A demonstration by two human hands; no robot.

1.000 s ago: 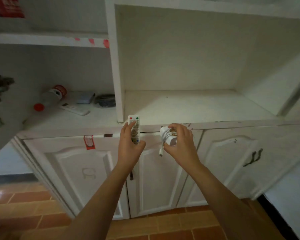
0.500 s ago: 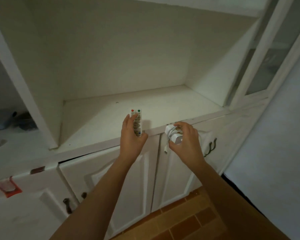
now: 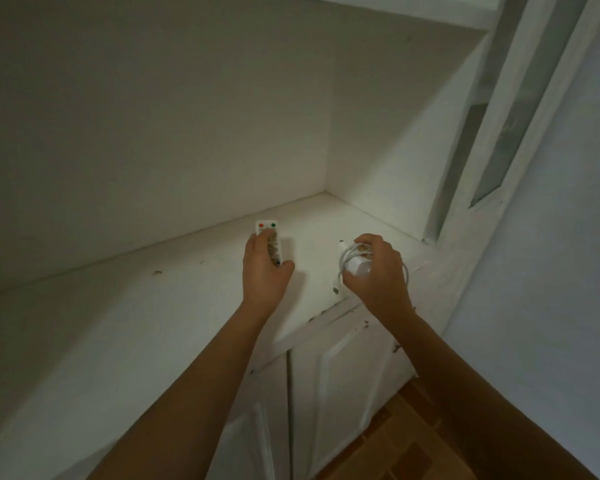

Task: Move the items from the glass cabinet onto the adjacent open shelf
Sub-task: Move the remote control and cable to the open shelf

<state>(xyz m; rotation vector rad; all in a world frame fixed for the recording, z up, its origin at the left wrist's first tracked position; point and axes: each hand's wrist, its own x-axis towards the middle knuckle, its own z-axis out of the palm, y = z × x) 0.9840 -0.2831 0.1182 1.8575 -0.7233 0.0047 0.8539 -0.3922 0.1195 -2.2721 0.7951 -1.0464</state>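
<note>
The fingers of the left hand wrap the left edge of a white remote control, thumb pressed on the opposite edge, so the slim body is clamped lengthwise with its red and green buttons pointing away from the palm. Held this way it can be laid flat, button side up. The right hand curls its fingers over a white charger with its coiled cable; the closed cupping grip looks meant to keep the loops from springing apart, though one loose plug end dangles just below the fingers.

Under both hands lies the open shelf, bare wherever it shows. The remote seems to be low over the shelf board beyond the left fingers, but whether it touches cannot be told. The charger bundle hangs near the shelf's front edge, apparently not set down yet. Both items are probably about to be released here. Beyond the right fingers, further right, stands the frame of a glass door; below the shelf are closed cupboard doors.
</note>
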